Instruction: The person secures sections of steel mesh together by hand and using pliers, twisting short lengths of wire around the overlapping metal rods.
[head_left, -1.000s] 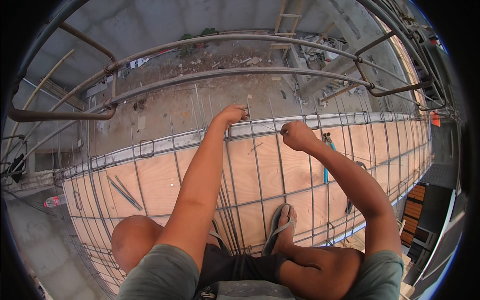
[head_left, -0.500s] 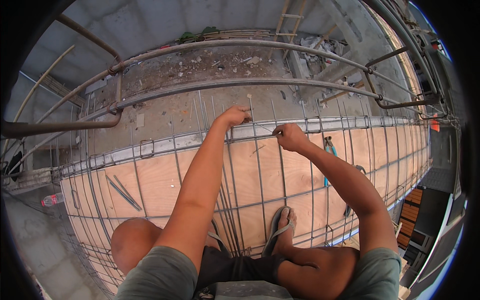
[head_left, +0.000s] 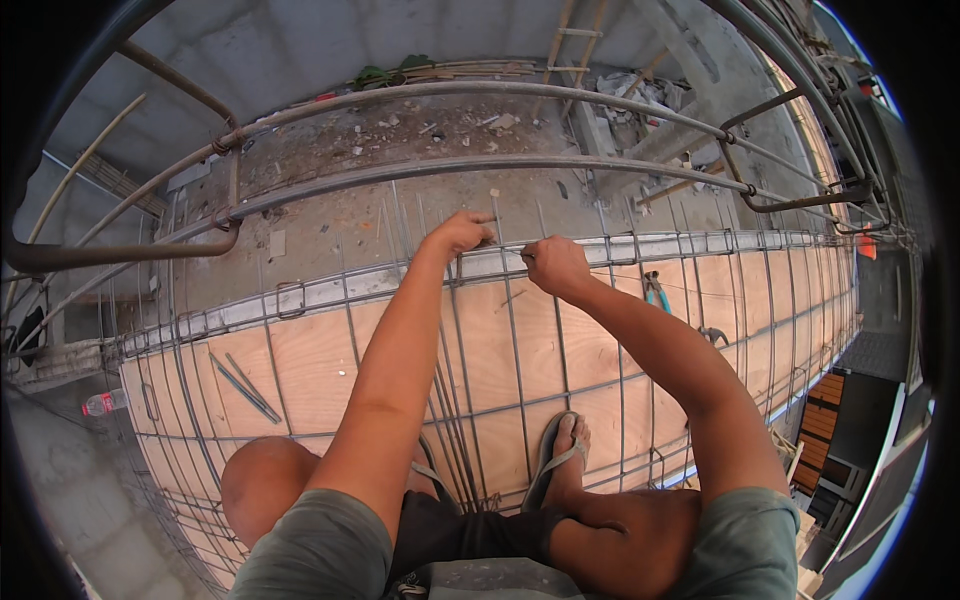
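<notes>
My left hand (head_left: 462,232) reaches over the far edge of a rebar mesh (head_left: 520,405). Its index finger is stretched out beside an upright bar end, apart from the lower fingers; I see nothing held in it. Close by on the right, my right hand (head_left: 557,265) is closed, fingertips pinched on a thin wire (head_left: 700,290) that trails off to the right above the mesh. Both hands are at the long bar along the pale far edge. Pliers with blue handles (head_left: 655,290) lie on the mesh by my right forearm.
Plywood (head_left: 480,340) lies under the mesh, with my sandalled feet on it. A dark curved tool (head_left: 713,335) is partly hidden by my right arm. Cut rods (head_left: 245,388) lie at left, near a plastic bottle (head_left: 104,403). Metal scaffold rails (head_left: 480,167) cross beyond the far edge.
My right hand has moved left, closer to my left hand, and the wire now trails out to its right. My left hand has barely shifted.
</notes>
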